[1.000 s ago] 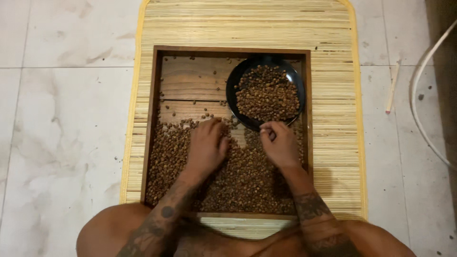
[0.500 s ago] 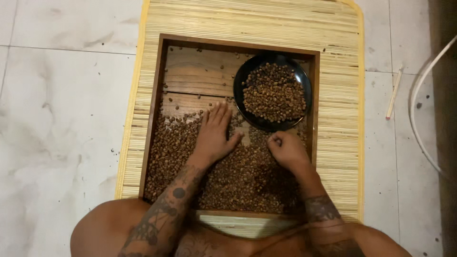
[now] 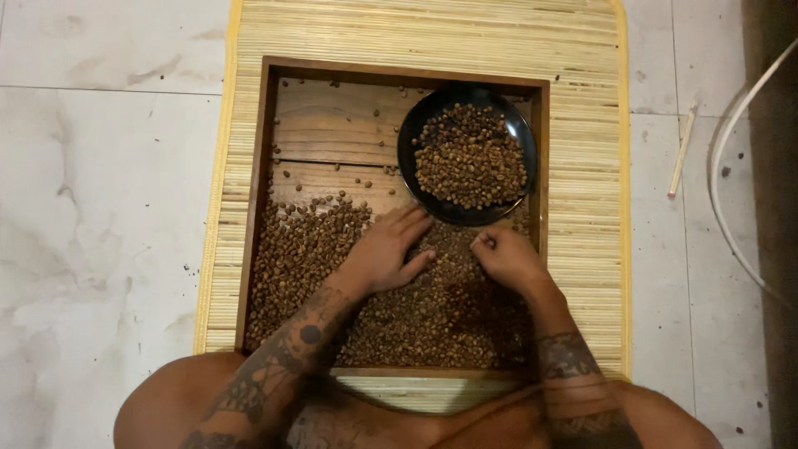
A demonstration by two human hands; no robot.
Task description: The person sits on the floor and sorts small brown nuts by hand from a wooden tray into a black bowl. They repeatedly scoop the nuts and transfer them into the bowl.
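A shallow wooden tray [image 3: 253, 208] lies on a bamboo mat. Brown beans [image 3: 291, 258] cover its near half. A black round dish [image 3: 409, 145] with a heap of the same beans sits in the tray's far right corner. My left hand [image 3: 386, 254] lies flat on the beans in the middle, fingers spread and pointing at the dish. My right hand [image 3: 503, 258] hovers just below the dish rim, its thumb and fingers pinched together; a bean between them cannot be made out.
The bamboo mat [image 3: 582, 50] with yellow edging lies on a pale marble tile floor [image 3: 100, 208]. A thin stick [image 3: 683, 150] and a white cable [image 3: 731, 150] lie on the floor at the right. A few loose beans dot the tray's bare far boards.
My left hand has opened from a curled pose and spread flat across the beans toward the dish. My right hand has kept its pinch below the dish. The view shifted slightly.
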